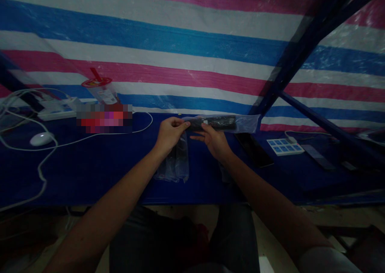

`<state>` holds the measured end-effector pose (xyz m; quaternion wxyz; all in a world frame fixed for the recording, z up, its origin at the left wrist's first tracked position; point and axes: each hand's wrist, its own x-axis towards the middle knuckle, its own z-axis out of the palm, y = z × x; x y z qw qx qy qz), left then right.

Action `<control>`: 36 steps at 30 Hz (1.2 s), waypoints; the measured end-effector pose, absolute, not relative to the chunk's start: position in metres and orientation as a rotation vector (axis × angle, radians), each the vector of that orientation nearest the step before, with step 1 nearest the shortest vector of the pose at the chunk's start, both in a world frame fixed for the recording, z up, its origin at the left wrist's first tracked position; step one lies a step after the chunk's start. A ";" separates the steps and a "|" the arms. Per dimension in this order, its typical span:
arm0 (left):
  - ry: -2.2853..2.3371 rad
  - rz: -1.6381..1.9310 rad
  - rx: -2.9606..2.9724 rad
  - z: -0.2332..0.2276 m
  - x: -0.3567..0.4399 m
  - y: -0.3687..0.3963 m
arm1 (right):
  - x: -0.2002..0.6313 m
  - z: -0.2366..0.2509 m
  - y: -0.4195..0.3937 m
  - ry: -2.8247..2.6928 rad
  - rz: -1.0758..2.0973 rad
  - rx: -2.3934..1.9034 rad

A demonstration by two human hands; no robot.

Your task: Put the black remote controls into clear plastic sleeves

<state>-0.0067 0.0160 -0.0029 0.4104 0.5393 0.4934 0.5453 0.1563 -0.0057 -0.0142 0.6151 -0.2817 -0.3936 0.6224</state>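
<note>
My left hand [169,133] is closed in a pinch, thumb and fingertips nipping the left end of a clear plastic sleeve bag [222,123] that holds a long, dark, bar-shaped object, possibly a remote control [215,123]. The bag is lifted off the surface and lies roughly level, stretching away to my right in front of the striped backdrop. My right hand [213,139] sits just beneath the bag's middle, fingers partly curled and thumb pointing left; its fingertips touch the underside of the bag, but I cannot tell whether they actually grip it.

Below my hands, on the dark blue table top [105,164], lies a loose pile of more clear plastic bags [176,164], right under my left wrist. To the right of my right hand a flat black slab-like device [255,149] rests on the table, and further right a small white pad with blue square keys [285,146] lies with a white cable running from it. Beyond that sits a slim grey bar-shaped item [319,157].

Far to my left are a white computer mouse [42,138], a tangle of white cables [36,160] and a white power strip [58,109]. A clear plastic cup with a red lid and red straw [100,89] stands near the strip. Behind everything hangs a woven tarpaulin in pink, white and blue stripes [180,44], crossed on the right by dark blue metal frame bars [300,48].
</note>
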 end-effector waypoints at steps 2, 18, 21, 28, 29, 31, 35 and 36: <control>1.244 1.376 1.355 -0.002 -0.007 0.016 | 0.156 -0.014 -0.007 -0.910 1.436 -0.655; 0.865 1.234 1.203 0.022 -0.010 0.006 | 0.187 -0.011 0.016 -0.369 1.558 -0.710; 0.800 1.154 1.210 0.025 -0.014 0.004 | 0.190 -0.010 0.016 -0.310 1.634 -0.741; 1.073 1.416 1.411 0.015 -0.027 0.017 | 0.191 -0.004 0.011 -0.490 1.720 -0.850; 1.139 1.420 1.513 0.013 -0.027 0.017 | 0.188 -0.003 0.010 -0.541 1.722 -0.907; 1.258 1.394 1.753 0.008 -0.026 0.016 | 0.182 -0.004 0.006 -0.634 1.716 -1.025; 1.298 1.217 2.219 0.001 -0.019 0.012 | 0.166 -0.013 -0.003 -0.808 1.665 -1.123; 1.279 1.163 2.300 -0.001 -0.018 0.012 | 0.162 -0.016 -0.005 -0.845 1.662 -1.132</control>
